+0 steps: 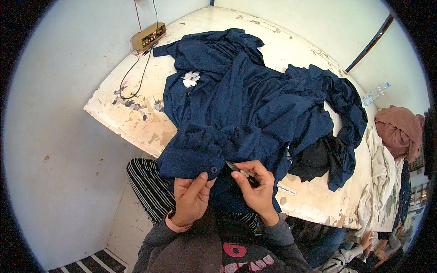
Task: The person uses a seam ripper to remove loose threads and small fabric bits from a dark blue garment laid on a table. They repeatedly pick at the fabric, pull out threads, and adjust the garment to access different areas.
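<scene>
In the head view, at lower centre, the left hand (193,200) pinches the edge of a navy garment (246,109), thumb just beside 1 dark round button (214,170). The right hand (256,187) grips a small pointed tool (232,166) (its exact kind is unclear), tip near the button. The garment spreads up through the frame's centre across a pale, worn table (314,202).

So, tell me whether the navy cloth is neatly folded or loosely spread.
Loosely spread: the navy cloth sprawls across the table in uneven creases, and the left hand grips its edge.
</scene>
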Available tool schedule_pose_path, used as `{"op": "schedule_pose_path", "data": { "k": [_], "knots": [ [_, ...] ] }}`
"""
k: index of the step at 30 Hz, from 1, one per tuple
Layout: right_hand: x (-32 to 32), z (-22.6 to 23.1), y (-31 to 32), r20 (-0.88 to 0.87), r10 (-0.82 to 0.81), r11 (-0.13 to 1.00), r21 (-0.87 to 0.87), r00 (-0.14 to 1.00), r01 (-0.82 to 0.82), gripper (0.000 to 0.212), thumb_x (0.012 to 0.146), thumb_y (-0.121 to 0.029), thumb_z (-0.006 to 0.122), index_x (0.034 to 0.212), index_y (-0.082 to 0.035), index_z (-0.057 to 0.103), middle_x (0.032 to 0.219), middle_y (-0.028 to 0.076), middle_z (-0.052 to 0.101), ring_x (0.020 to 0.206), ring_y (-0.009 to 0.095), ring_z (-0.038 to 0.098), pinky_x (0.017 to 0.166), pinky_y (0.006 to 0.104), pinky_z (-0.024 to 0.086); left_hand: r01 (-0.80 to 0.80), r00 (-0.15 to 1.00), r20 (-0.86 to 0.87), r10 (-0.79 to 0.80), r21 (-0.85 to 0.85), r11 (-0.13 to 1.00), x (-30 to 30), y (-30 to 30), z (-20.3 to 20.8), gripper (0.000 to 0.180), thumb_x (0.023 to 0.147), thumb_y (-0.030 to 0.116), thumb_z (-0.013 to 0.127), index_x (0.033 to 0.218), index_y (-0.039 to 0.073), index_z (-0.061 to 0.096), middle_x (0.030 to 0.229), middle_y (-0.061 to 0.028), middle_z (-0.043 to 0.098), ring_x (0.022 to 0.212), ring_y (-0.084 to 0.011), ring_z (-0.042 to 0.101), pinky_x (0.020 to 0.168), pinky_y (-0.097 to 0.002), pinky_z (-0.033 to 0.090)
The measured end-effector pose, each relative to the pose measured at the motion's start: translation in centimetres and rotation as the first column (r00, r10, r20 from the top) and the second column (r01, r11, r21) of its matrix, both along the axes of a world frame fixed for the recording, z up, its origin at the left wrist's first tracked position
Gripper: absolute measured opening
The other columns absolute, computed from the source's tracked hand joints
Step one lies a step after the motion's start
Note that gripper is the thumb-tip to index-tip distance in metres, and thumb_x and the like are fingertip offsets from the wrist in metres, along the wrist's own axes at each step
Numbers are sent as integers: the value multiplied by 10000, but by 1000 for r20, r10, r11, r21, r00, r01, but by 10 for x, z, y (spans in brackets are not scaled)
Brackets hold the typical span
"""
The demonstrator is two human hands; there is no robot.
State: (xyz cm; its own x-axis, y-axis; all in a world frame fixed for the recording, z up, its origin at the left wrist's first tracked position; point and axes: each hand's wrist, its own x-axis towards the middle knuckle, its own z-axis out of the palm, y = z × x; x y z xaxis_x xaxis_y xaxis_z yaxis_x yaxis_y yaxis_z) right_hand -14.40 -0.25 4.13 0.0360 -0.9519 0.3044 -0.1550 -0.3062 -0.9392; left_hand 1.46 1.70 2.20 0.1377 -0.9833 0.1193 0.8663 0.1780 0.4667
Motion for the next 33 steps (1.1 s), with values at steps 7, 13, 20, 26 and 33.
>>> {"op": "schedule_pose_path", "data": {
  "k": [7,13,20,26,33],
  "knots": [
    [-8,9,1,36,51,994,97,998,-54,179,896,-57,747,1031,13,654,888,51,713,808,66,638,718,217,490,49,999,20,-49,40,998,5,0,-8,399,968,-112,463,1342,22,500,1323,-186,615,1194,-311,635,1006,-437,571],
    [-7,6,-1,110,83,991,98,991,-94,179,902,-53,741,1043,7,648,871,21,683,783,58,606,715,217,476,61,997,48,-64,52,997,4,0,-8,399,957,-115,479,1328,24,519,1301,-181,630,1179,-309,645,973,-437,588],
    [-10,1,-1,207,126,965,202,970,-168,155,911,-54,730,1031,-2,646,895,17,674,825,62,605,754,212,471,39,983,179,-48,54,998,7,0,-17,399,953,-84,523,1336,29,532,1281,-156,645,1152,-294,658,955,-430,577],
    [-8,-5,-4,226,11,996,86,974,-31,351,871,-40,765,1172,-20,584,1027,55,674,863,75,616,734,203,477,107,827,543,-144,99,989,9,7,-23,357,993,19,565,1347,-11,526,1281,-96,628,1120,-193,630,947,-338,529],
    [-9,0,-3,359,79,939,287,930,-191,510,854,41,748,1293,-39,501,1031,69,692,875,52,617,704,165,458,156,795,567,-214,150,976,13,9,-26,397,987,34,597,1370,-18,507,1306,-99,609,1158,-178,603,983,-322,496]
  ]
}}
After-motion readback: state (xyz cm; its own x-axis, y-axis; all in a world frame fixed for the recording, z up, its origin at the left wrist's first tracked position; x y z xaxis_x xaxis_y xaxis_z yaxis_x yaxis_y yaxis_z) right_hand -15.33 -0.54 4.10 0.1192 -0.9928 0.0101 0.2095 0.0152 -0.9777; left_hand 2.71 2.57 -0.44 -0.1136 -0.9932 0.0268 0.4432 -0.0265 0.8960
